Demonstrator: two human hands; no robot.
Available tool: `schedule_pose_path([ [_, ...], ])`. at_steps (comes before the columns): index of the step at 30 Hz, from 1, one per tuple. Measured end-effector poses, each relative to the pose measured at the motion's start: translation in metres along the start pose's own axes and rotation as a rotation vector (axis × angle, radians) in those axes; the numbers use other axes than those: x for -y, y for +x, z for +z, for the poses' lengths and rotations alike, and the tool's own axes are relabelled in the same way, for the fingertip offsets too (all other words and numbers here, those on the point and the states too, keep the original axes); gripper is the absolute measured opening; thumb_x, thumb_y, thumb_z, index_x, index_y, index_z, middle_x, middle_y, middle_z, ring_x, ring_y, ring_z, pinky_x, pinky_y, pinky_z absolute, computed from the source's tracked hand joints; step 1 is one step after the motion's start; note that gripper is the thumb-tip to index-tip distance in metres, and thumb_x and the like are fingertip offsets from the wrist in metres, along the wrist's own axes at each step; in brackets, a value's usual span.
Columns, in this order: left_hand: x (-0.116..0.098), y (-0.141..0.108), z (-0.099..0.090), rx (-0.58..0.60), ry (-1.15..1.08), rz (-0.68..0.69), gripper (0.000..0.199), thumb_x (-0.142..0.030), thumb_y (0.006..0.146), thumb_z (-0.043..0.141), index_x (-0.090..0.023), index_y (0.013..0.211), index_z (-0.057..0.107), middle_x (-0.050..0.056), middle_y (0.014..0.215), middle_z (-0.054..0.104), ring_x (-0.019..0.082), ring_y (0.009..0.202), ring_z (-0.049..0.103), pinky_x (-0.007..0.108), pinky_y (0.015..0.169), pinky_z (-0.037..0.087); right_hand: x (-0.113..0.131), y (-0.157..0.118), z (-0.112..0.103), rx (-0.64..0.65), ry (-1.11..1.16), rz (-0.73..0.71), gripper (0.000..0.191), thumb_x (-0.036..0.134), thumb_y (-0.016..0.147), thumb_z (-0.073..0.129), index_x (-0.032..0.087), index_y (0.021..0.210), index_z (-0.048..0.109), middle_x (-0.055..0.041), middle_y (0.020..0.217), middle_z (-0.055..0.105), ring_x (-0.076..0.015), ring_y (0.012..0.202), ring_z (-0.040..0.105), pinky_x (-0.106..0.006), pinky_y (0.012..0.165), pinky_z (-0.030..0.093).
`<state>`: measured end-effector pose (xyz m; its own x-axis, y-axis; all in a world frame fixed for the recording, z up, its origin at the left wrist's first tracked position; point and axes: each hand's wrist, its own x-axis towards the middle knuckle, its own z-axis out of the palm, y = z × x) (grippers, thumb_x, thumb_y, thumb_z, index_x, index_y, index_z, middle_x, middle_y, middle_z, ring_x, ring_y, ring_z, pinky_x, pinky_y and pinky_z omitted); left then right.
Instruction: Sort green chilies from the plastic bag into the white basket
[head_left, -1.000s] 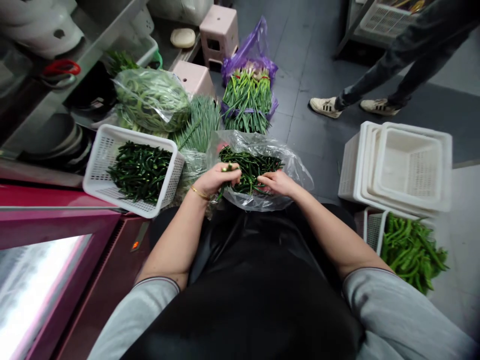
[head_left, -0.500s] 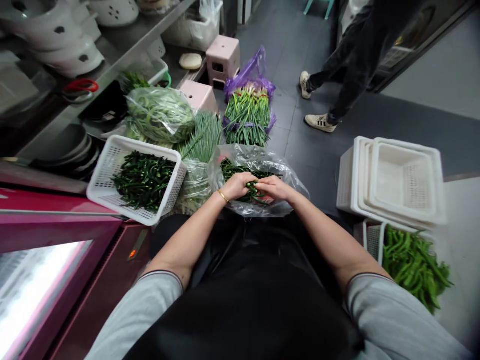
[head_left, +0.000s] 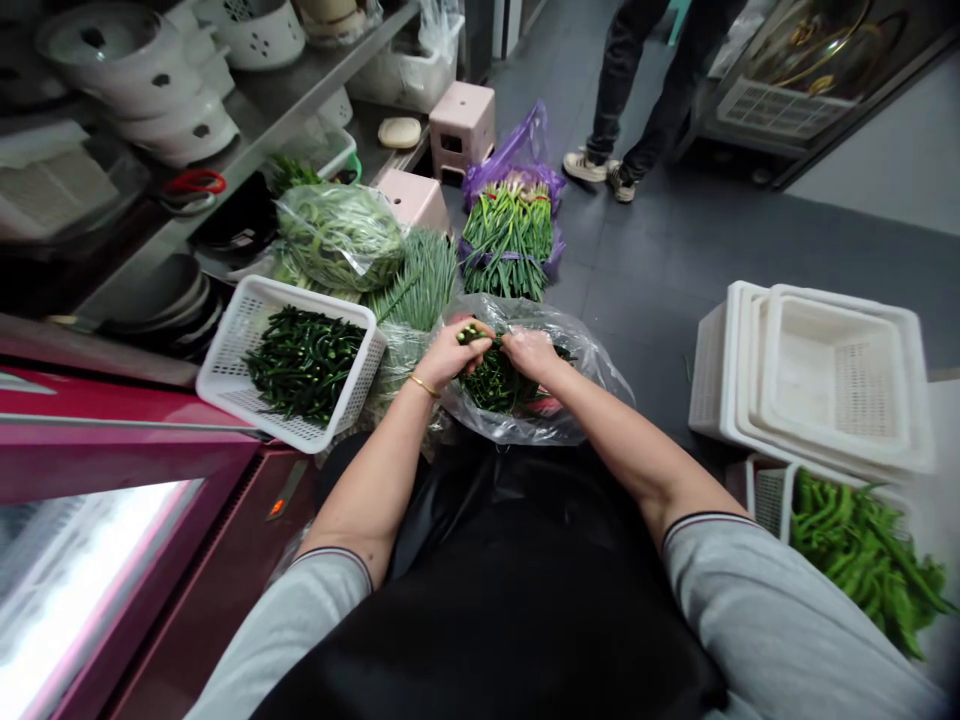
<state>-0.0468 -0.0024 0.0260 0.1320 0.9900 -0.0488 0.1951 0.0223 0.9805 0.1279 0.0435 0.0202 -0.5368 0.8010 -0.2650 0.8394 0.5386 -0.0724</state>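
Note:
Slim dark green chili peppers (head_left: pixel 495 385) lie in a clear plastic bag (head_left: pixel 589 415) between my knees. My left hand (head_left: pixel 448 358), with a gold bracelet at the wrist, is closed on a few green chili peppers (head_left: pixel 472 333) over the bag's left side. Just right of it, my right hand (head_left: pixel 531 355) is above the bag with its fingers curled together; what they pinch is too small to make out. To the left, a white perforated basket (head_left: pixel 251 392) contains a pile of similar dark green chili peppers (head_left: pixel 306 360).
Beyond the bag lie bundled green stalks (head_left: pixel 506 235) in a purple bag (head_left: pixel 530 135), and a bag of green vegetables (head_left: pixel 341 235). Stacked white baskets (head_left: pixel 720 370) and lighter green peppers (head_left: pixel 862 550) are on the right. A person's legs (head_left: pixel 626 100) stand ahead.
My hands have moved apart; the left went leftward with chili peppers in its grip, and the right has curled its fingers. The other person's legs have shifted left.

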Motion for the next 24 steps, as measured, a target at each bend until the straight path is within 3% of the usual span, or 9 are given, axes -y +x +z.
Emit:
schedule_pose_path([
  [4, 0.007, 0.016, 0.016, -0.04, 0.505, 0.119, 0.027, -0.012, 0.071, 0.062, -0.017, 0.097, 0.067, 0.006, 0.092, 0.071, 0.019, 0.087, 0.064, 0.029, 0.081, 0.047, -0.013, 0.001, -0.016, -0.078, 0.11, -0.073, 0.035, 0.031, 0.096, 0.039, 0.011, 0.099, 0.068, -0.0171, 0.106, 0.066, -0.0224, 0.094, 0.061, -0.028, 0.077, 0.041],
  [6, 0.004, 0.019, 0.022, -0.005, 0.683, 0.13, 0.02, -0.012, 0.073, 0.059, -0.016, 0.09, 0.069, 0.009, 0.089, 0.071, 0.021, 0.088, 0.064, 0.03, 0.081, 0.046, -0.018, -0.007, -0.022, -0.168, 0.24, -0.06, 0.033, 0.034, 0.094, 0.044, 0.011, 0.091, 0.068, -0.015, 0.099, 0.067, -0.0207, 0.089, 0.061, -0.028, 0.076, 0.041],
  [8, -0.002, 0.016, 0.026, 0.013, 0.806, 0.145, 0.016, -0.014, 0.076, 0.056, -0.016, 0.084, 0.07, 0.01, 0.084, 0.069, 0.022, 0.084, 0.063, 0.029, 0.076, 0.045, -0.02, -0.019, -0.021, -0.17, 0.518, -0.015, 0.033, 0.037, 0.091, 0.048, 0.012, 0.08, 0.065, -0.0092, 0.079, 0.064, -0.0158, 0.073, 0.058, -0.026, 0.067, 0.042],
  [12, -0.017, 0.002, 0.03, 0.109, 0.816, 0.343, 0.026, -0.015, 0.08, 0.053, -0.021, 0.098, 0.071, 0.007, 0.089, 0.064, 0.017, 0.081, 0.06, 0.025, 0.069, 0.043, -0.022, -0.055, -0.003, 0.114, 1.355, -0.039, 0.041, 0.055, 0.083, 0.055, 0.016, 0.072, 0.056, 0.0082, 0.048, 0.036, -0.0055, 0.038, 0.028, -0.021, 0.039, 0.033],
  [15, -0.017, -0.001, 0.031, 0.218, 0.713, 0.443, 0.029, -0.015, 0.079, 0.057, -0.022, 0.103, 0.071, 0.006, 0.091, 0.059, 0.015, 0.081, 0.058, 0.024, 0.07, 0.043, -0.022, -0.079, 0.001, 0.238, 1.666, -0.174, 0.047, 0.063, 0.074, 0.062, 0.018, 0.07, 0.053, 0.0124, 0.045, 0.028, -0.0033, 0.034, 0.018, -0.019, 0.032, 0.028],
  [17, -0.014, 0.001, 0.03, 0.191, 0.681, 0.419, 0.026, -0.016, 0.078, 0.059, -0.021, 0.1, 0.072, 0.005, 0.09, 0.056, 0.015, 0.081, 0.056, 0.024, 0.071, 0.043, -0.022, -0.084, -0.007, 0.298, 1.575, -0.266, 0.047, 0.064, 0.074, 0.062, 0.017, 0.072, 0.056, 0.0095, 0.047, 0.038, -0.0037, 0.034, 0.028, -0.019, 0.035, 0.033],
  [19, -0.015, 0.0, 0.025, 0.113, 0.652, 0.376, 0.02, -0.018, 0.077, 0.062, -0.02, 0.094, 0.072, 0.005, 0.089, 0.054, 0.015, 0.081, 0.054, 0.025, 0.071, 0.043, -0.022, -0.077, -0.017, 0.364, 1.256, -0.294, 0.045, 0.06, 0.078, 0.06, 0.015, 0.077, 0.063, 0.0034, 0.055, 0.054, -0.0065, 0.041, 0.044, -0.021, 0.043, 0.04],
  [21, -0.025, -0.006, 0.018, 0.017, 0.569, 0.356, 0.014, -0.023, 0.076, 0.066, -0.019, 0.088, 0.071, 0.005, 0.09, 0.054, 0.016, 0.083, 0.054, 0.027, 0.073, 0.043, -0.02, -0.064, -0.019, 0.368, 0.798, -0.188, 0.042, 0.055, 0.081, 0.06, 0.014, 0.079, 0.068, -0.004, 0.065, 0.064, -0.0126, 0.055, 0.058, -0.024, 0.054, 0.045],
  [24, -0.052, -0.021, 0.007, -0.074, 0.318, 0.288, 0.019, -0.034, 0.074, 0.068, -0.015, 0.08, 0.065, 0.004, 0.082, 0.057, 0.015, 0.078, 0.054, 0.027, 0.07, 0.043, -0.013, -0.045, -0.001, 0.301, 0.242, 0.124, 0.048, 0.057, 0.08, 0.059, 0.01, 0.081, 0.073, -0.0179, 0.085, 0.071, -0.0258, 0.083, 0.067, -0.032, 0.071, 0.048],
])
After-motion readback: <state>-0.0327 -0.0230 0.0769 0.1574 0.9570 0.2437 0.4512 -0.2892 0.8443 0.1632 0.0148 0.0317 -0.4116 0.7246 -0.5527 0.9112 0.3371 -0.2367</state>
